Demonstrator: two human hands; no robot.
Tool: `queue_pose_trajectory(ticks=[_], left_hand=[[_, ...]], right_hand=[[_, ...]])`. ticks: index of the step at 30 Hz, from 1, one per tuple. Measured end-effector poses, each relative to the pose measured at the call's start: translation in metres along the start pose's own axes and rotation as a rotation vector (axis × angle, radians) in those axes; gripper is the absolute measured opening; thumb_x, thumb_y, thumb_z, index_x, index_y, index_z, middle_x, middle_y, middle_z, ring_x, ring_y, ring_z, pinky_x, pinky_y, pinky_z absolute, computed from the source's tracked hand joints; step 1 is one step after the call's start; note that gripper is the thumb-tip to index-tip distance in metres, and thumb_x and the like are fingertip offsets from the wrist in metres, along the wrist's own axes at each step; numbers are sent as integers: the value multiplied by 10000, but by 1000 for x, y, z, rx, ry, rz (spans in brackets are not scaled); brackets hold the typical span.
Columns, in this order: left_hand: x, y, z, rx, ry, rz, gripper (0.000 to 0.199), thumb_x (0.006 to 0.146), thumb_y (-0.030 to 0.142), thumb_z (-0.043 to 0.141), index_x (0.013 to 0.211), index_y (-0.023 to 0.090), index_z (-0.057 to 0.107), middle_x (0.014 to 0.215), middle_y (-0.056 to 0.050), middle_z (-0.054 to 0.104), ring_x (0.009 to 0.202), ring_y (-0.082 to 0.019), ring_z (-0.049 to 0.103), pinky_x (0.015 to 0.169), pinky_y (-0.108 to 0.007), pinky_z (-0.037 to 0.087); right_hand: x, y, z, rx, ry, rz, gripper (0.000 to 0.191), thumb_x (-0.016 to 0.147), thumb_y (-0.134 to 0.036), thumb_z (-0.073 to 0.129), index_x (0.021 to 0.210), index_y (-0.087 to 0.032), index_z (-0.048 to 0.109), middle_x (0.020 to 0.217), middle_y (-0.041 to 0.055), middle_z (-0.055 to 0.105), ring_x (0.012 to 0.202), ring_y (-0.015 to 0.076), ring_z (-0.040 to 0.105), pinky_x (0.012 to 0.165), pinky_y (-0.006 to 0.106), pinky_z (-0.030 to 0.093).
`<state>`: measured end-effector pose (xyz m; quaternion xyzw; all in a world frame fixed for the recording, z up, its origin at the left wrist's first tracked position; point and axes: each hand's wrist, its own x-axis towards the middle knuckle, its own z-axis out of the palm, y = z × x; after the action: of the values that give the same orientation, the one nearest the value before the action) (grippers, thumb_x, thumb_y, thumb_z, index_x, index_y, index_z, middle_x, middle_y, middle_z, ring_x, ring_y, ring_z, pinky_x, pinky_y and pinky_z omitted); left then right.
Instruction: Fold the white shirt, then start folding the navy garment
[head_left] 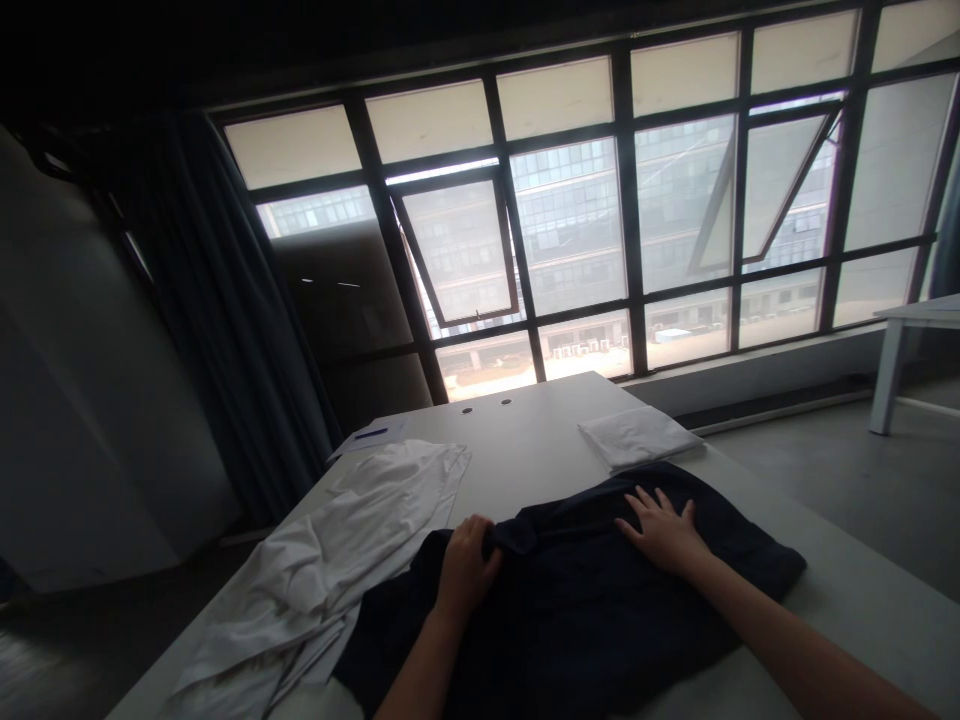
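Note:
A dark navy cloth garment (pixel 570 610) lies spread on the white table (pixel 540 440), its edges partly folded. My left hand (pixel 466 570) has its fingers curled around a gathered fold of this garment. My right hand (pixel 664 530) rests flat on top of the same cloth with its fingers spread. To the left of the navy garment lies a crumpled white cloth (pixel 322 560), its near edge close to my left hand. A folded white cloth (pixel 637 437) sits just beyond the navy garment, a short way past my right hand's fingertips.
A sheet of paper with a blue mark (pixel 371 435) lies at the table's far left corner, and the tabletop has several small round holes (pixel 486 406). A dark curtain (pixel 240 310) hangs left of a large framed window (pixel 570 220). A small white table (pixel 900 340) stands at right.

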<state>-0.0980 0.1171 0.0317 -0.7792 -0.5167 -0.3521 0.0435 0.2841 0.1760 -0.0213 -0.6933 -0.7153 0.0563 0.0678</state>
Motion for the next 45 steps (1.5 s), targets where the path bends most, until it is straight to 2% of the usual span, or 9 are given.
queue_pose_trajectory(ticks=[10,20,31,39,45], left_hand=[[-4,-6,2,-32,-55,-62,147,885,183,530,1009,244,579,926,-29,708,873,-235,696,764,-318,479],[-3,-6,1,-11,-101,-83,161,952,249,469,1001,236,623,933,-53,732,886,-256,714,771,-323,475],[-2,-2,3,0,-178,-120,159,894,178,557,966,235,687,940,-46,755,913,-248,722,785,-295,468],[-1,4,-2,-20,-184,-128,146,903,185,544,938,233,679,907,-35,745,867,-233,713,750,-283,437],[-1,8,-5,-36,-187,-124,100,825,185,600,888,235,659,829,-1,713,786,-208,683,713,-269,409]], right_hand=[[-2,-1,-4,1,-2,-1,757,954,-697,306,1569,-266,398,1684,112,279,1534,462,160,1086,843,91],[-3,-2,-5,-1,-7,1,752,959,-678,306,1573,-252,391,1686,110,273,1536,458,153,1090,841,76],[-4,-2,-7,11,-12,3,765,955,-685,301,1576,-246,384,1689,96,263,1538,449,152,1093,841,73],[-2,-2,-6,15,-25,4,775,952,-695,307,1578,-244,382,1693,97,250,1539,453,135,1089,844,59],[-1,-1,-2,11,-14,3,777,953,-699,304,1576,-241,384,1691,103,255,1539,449,139,1090,843,55]])
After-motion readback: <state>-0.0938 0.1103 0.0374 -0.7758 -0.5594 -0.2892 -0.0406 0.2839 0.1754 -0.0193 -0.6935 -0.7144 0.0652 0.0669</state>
